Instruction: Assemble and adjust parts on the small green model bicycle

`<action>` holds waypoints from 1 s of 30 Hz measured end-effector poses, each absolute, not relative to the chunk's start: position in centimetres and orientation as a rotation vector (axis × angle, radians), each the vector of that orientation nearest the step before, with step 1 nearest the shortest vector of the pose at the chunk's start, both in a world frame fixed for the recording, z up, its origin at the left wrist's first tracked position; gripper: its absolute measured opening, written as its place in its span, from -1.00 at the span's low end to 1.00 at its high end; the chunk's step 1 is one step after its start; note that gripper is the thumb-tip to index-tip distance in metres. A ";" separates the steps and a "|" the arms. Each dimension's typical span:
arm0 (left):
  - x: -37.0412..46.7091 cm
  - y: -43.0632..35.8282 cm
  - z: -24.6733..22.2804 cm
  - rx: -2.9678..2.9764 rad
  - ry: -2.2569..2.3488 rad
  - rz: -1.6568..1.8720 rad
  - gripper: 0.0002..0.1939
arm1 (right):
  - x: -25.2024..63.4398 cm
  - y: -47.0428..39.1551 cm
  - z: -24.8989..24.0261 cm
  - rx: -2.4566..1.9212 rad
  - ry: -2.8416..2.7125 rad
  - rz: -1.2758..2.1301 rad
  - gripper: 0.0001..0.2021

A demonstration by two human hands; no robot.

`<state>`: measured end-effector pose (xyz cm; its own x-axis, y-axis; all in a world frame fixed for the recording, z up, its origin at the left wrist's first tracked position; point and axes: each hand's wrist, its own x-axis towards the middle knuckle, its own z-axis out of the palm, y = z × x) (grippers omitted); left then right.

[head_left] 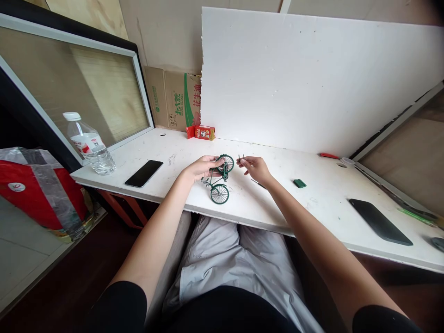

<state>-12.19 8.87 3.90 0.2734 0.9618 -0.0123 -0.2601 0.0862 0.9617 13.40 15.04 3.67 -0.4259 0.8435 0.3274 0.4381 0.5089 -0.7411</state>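
My left hand (200, 168) is closed round one wheel end of a small green model bicycle (225, 176), held over the white table. The bicycle is turned so that one wheel lies near the fingers and the other hangs closer to the table's front edge. A little to the right, my right hand (255, 168) pinches a small dark part with thin prongs (241, 157); its exact kind is too small to make out. It is apart from the bicycle. Beneath the right hand a thin dark rod (258, 184) lies on the table, partly hidden by the wrist.
On the white table (173, 143), a phone (144, 173) and a water bottle (90, 145) stand left. A small green piece (299, 183) and a black phone-like slab (379, 222) lie right. Behind are a red box (204, 132), a cardboard carton (175, 99) and a white board (294, 78).
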 end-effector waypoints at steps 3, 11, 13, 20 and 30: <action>-11.6 8.8 3.7 1.105 0.832 1.062 -0.55 | 14.7 12.2 3.7 -0.891 -1.876 0.831 -0.49; -9.8 8.5 3.1 1.168 0.826 0.923 -0.48 | 16.9 8.5 3.9 -0.929 -1.883 0.537 -0.69; -9.5 8.4 3.2 1.189 0.842 0.901 -0.47 | 17.2 8.4 4.0 -0.880 -2.003 0.321 -0.75; -8.7 7.6 3.9 1.227 0.850 0.906 -0.48 | 17.2 7.9 3.8 -0.833 -2.122 -0.118 -0.81; -8.2 7.2 4.2 1.242 0.903 0.848 -0.45 | 17.2 7.6 3.9 -0.614 -2.130 0.003 -0.77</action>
<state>-8.18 7.22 4.24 0.4103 0.9063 -0.1013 -0.0444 0.1308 0.9904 17.24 7.60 3.88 -0.4794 0.4277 0.7664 0.4253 0.8771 -0.2234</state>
